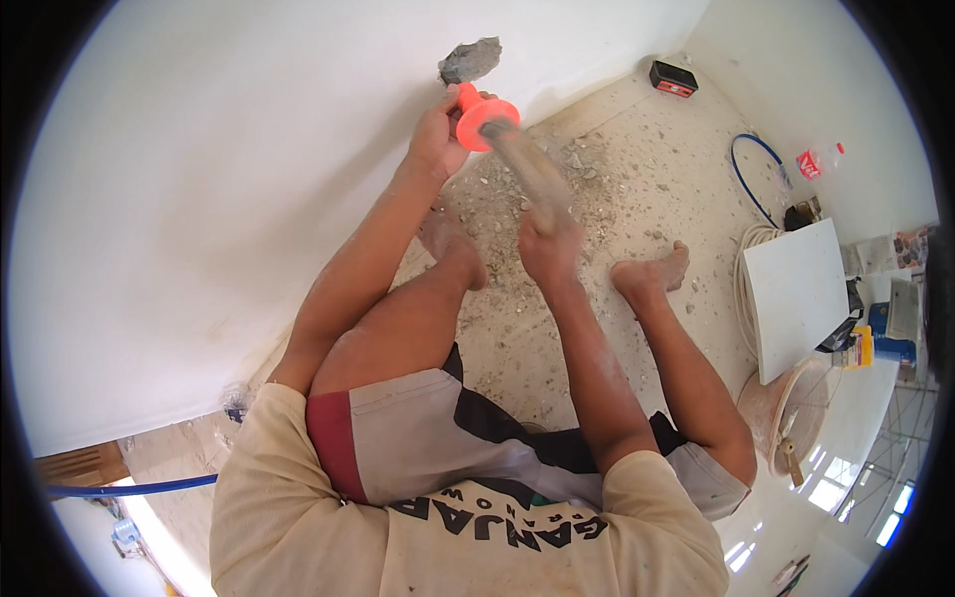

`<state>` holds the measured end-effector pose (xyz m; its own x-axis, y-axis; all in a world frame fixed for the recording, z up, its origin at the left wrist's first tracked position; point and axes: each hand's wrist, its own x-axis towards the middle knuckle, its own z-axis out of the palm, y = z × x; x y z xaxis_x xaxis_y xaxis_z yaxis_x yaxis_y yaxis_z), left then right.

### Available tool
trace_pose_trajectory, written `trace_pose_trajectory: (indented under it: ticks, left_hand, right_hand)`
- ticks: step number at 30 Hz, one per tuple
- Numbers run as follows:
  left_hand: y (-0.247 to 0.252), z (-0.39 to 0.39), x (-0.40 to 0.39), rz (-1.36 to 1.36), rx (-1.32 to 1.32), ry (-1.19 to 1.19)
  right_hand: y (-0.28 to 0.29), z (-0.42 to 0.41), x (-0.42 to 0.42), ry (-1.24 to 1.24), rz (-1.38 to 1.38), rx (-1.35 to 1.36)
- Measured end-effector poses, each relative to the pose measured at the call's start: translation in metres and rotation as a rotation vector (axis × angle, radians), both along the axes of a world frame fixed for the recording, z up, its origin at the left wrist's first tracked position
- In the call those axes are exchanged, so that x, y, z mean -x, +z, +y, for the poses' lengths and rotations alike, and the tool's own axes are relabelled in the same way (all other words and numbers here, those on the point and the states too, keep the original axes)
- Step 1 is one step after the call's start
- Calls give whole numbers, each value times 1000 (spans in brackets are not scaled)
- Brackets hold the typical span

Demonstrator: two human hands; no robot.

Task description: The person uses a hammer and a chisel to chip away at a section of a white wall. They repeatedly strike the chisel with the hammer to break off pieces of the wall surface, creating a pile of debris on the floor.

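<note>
My left hand [435, 142] grips a cold chisel with an orange hand guard [489, 123], held against the white wall [298, 112]. Just beyond its grip, a rough grey hole [474, 60] is broken into the wall's surface; the chisel's tip is hidden. In my right hand [550, 252] is a motion-blurred striking tool, seemingly a hammer [539, 175]. Its far end overlaps the struck end of the chisel in view, though blur hides whether they touch. Rubble and dust [574, 179] lie on the floor below, between my bare feet.
A black-and-red box-shaped device [674, 79] sits by the far corner. To the right are a blue hose [748, 179], a plastic bottle [819, 162], coiled cable [746, 298], a white panel [794, 298] and a dusty bucket [765, 403]. Another blue hose [134, 486] runs at lower left.
</note>
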<state>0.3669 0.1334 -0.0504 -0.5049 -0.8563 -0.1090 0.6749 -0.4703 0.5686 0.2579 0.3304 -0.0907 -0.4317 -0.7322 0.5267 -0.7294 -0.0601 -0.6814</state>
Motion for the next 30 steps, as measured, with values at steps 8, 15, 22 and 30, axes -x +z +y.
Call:
trace_pose_trajectory:
  ticks: [8, 15, 22, 30]
  left_hand:
    - [-6, -8, -9, 26, -2, 9]
    - [6, 5, -4, -30, -32, -10]
    - [-3, 3, -1, 4, -72, 36]
    - [20, 1, 56, -287, -117, 191]
  right_hand:
    - [70, 35, 1, 86, -475, -95]
    - [21, 21, -8, 20, -1, 245]
    - [-13, 29, 22, 50, -340, -403]
    - [0, 46, 45, -56, -542, -336]
